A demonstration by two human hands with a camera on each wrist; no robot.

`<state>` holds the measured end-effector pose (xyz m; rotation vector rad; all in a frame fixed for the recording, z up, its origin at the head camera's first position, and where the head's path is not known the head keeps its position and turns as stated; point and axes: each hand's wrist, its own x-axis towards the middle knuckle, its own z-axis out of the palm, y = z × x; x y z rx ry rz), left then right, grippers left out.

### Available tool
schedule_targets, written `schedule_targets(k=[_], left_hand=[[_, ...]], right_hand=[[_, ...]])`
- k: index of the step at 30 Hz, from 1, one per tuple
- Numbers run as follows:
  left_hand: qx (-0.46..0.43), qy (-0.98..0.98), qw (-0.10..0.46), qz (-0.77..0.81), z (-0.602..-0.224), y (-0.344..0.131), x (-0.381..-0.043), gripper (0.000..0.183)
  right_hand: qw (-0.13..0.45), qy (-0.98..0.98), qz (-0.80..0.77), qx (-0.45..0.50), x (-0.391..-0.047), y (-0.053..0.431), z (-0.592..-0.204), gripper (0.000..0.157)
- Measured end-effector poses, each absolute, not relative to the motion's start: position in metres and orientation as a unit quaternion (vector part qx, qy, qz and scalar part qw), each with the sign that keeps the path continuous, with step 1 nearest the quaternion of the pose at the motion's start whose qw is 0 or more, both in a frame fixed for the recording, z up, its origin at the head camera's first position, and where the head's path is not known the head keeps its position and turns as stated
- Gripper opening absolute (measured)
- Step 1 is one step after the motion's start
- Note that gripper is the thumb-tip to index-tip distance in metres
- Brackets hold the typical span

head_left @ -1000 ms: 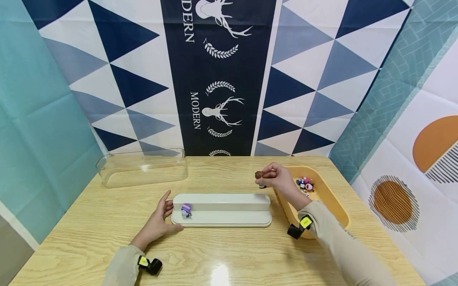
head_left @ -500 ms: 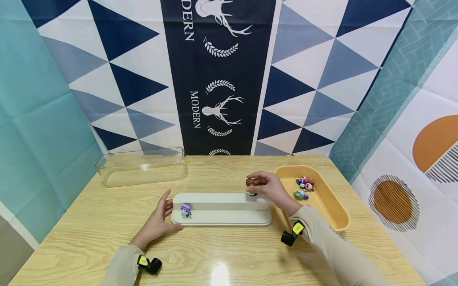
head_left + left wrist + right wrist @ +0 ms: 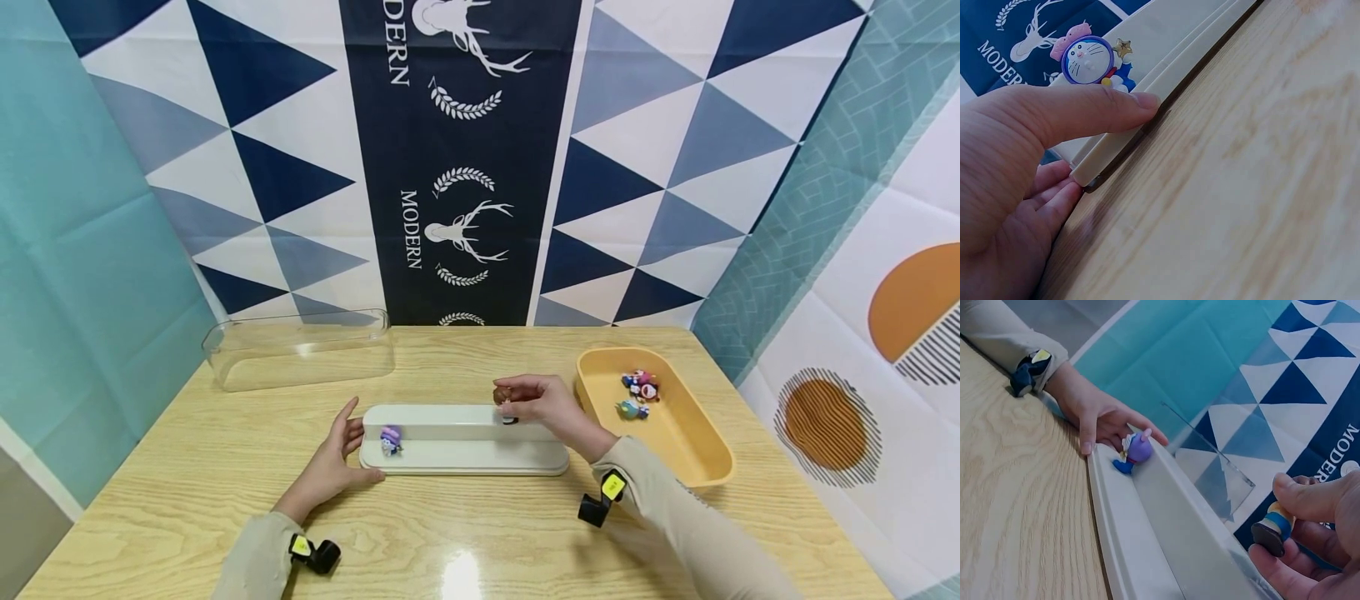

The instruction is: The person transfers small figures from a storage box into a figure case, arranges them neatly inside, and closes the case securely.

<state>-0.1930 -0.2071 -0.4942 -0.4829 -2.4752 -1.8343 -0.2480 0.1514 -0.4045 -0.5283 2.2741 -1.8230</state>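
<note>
A white two-step display base (image 3: 465, 457) lies on the table, and my left hand (image 3: 335, 465) holds its left end. The thumb (image 3: 1107, 107) presses along the front edge while the other fingers curl at the end. On the base's lower step, by that hand, stands a purple-headed figurine (image 3: 390, 440) with a pink bow and a gold star, plain in the left wrist view. My right hand (image 3: 547, 407) pinches a small brown-haired figurine (image 3: 502, 396) above the right half of the base. Its dark round foot shows in the right wrist view; fingers hide part of its body.
A yellow-orange tray (image 3: 693, 446) sits at the right, with several small figurines (image 3: 640, 386) towards its far end. A clear plastic cover (image 3: 300, 358) lies at the back left. Patterned cloth (image 3: 457, 167) hangs behind the table.
My right hand has moved left with the brown-haired figurine, from beside the tray to over the base, coming lower. A blue-green figurine in the tray has come into view. My left hand stays put.
</note>
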Motion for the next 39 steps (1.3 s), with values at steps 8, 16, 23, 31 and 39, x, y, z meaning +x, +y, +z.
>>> schedule_targets(k=[8, 16, 23, 31, 39], left_hand=[[-0.158, -0.794, 0.015, -0.587, -0.493, -0.207, -0.193, 0.122], [-0.158, -0.794, 0.013, -0.587, -0.494, -0.206, -0.193, 0.122], [-0.159, -0.794, 0.014, -0.587, -0.493, -0.205, -0.194, 0.122], [-0.163, -0.791, 0.012, -0.59, -0.493, -0.207, -0.193, 0.123], [-0.162, -0.789, 0.01, -0.593, -0.493, -0.208, -0.193, 0.123]], right_hand=[[0.113, 0.75, -0.624, -0.19, -0.247, 0.142, -0.409, 0.042], [0.105, 0.735, -0.644, -0.182, -0.243, 0.13, -0.413, 0.044], [0.102, 0.708, -0.673, -0.187, -0.24, 0.12, -0.42, 0.044], [0.087, 0.707, -0.675, -0.194, -0.234, 0.109, -0.428, 0.042], [0.095, 0.688, -0.687, -0.214, -0.228, 0.096, -0.433, 0.042]])
